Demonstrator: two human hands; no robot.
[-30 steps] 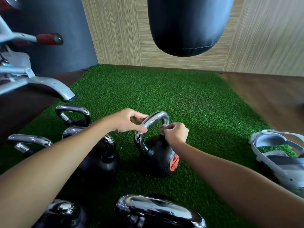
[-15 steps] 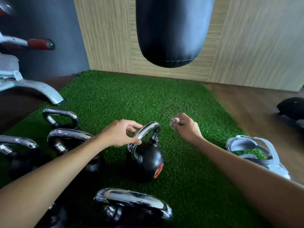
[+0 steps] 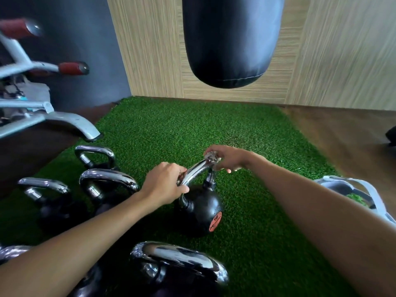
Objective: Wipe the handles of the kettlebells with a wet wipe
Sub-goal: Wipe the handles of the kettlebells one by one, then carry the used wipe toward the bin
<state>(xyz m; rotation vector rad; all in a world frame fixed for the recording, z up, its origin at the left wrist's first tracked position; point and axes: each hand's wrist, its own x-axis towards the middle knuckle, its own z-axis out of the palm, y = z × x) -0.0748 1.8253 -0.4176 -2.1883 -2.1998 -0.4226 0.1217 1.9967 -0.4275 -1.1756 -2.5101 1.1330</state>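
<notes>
A black kettlebell [image 3: 201, 209] with a chrome handle [image 3: 196, 170] and an orange label stands on the green turf [image 3: 246, 133] in the middle. My left hand [image 3: 164, 185] grips the near left end of that handle. My right hand [image 3: 227, 158] pinches a small crumpled wet wipe [image 3: 211, 157] against the handle's far right end. Several other chrome-handled kettlebells sit to the left and in front, the nearest [image 3: 177, 260] right below me.
A dark punching bag [image 3: 231, 39] hangs above the far turf. A grey exercise machine frame [image 3: 64, 121] with red grips stands at the left. A grey sandal [image 3: 353, 194] lies at the right turf edge, with brown wooden floor [image 3: 342, 129] beyond.
My right hand, lifted off to the right half a second ago, has come back onto the handle's far end with the wipe. My left hand has closed tighter on the handle.
</notes>
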